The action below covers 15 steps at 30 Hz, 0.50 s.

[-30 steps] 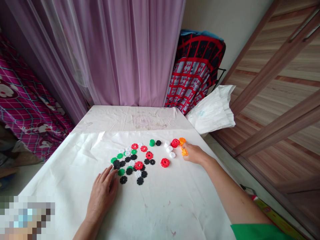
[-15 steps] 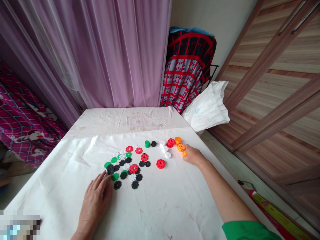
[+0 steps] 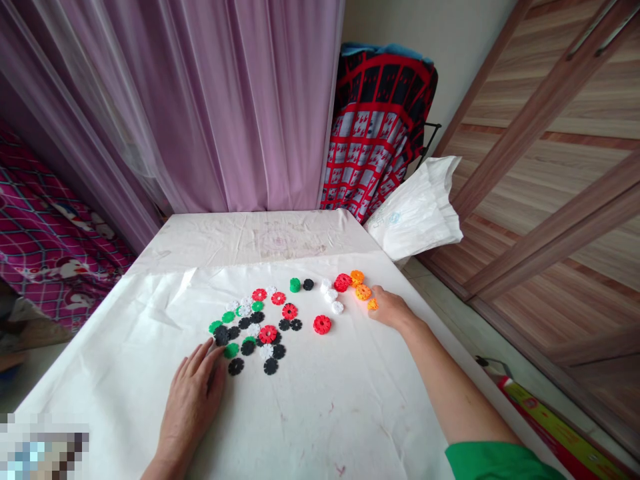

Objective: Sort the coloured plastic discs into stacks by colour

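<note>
My right hand (image 3: 387,307) is at the right end of the group, its fingers closed at a small orange notched disc (image 3: 373,304). The fingertips are partly hidden. Just beyond lie other orange discs (image 3: 363,292) and a stack of red discs (image 3: 343,283). My left hand (image 3: 197,377) rests on the cloth with its fingers stretched out. Its fingertips are beside a black disc (image 3: 221,335) and a green disc (image 3: 231,351). Several loose black, green, white and red discs spread between the hands. A red stack (image 3: 323,325) and several white discs (image 3: 331,295) lie nearer the right hand.
A white cloth (image 3: 300,413) covers the table. A green stack (image 3: 295,285) and a black disc (image 3: 308,285) lie toward the back. Past the right table edge are a white bag (image 3: 420,217) and a wooden wardrobe (image 3: 545,200). Purple curtains (image 3: 240,107) hang behind.
My right hand and the small orange disc have shifted slightly right, away from the other orange discs. My left hand stays in place. The camera view has tilted a little.
</note>
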{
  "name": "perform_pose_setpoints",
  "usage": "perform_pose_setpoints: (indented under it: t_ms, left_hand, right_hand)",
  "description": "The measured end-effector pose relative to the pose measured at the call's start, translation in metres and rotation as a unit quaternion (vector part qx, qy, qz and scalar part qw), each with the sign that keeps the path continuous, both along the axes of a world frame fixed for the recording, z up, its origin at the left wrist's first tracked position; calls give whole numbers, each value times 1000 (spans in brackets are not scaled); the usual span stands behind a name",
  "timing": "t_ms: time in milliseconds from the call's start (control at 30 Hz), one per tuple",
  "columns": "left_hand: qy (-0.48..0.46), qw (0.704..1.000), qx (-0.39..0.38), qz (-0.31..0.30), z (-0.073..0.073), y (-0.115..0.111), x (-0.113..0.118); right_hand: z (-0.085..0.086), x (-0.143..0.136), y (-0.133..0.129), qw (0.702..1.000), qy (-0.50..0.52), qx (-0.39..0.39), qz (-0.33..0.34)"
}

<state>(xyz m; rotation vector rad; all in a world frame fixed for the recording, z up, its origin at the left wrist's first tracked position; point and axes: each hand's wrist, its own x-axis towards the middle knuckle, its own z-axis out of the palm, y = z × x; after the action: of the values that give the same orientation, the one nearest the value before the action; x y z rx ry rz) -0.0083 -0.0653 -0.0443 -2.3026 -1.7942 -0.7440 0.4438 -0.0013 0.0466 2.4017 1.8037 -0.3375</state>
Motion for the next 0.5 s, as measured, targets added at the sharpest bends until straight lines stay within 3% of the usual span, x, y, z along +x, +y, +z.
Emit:
perform_pose_setpoints:
  t_ms: [333,500]
  left_hand:
    - [1,1000,-2,1,0,0,0]
    - [7,1000,6,0,0,1,0]
  right_hand:
    - [4,-9,2,999,3,0,-42]
    - [2,8,-5,997,44,19,-52]
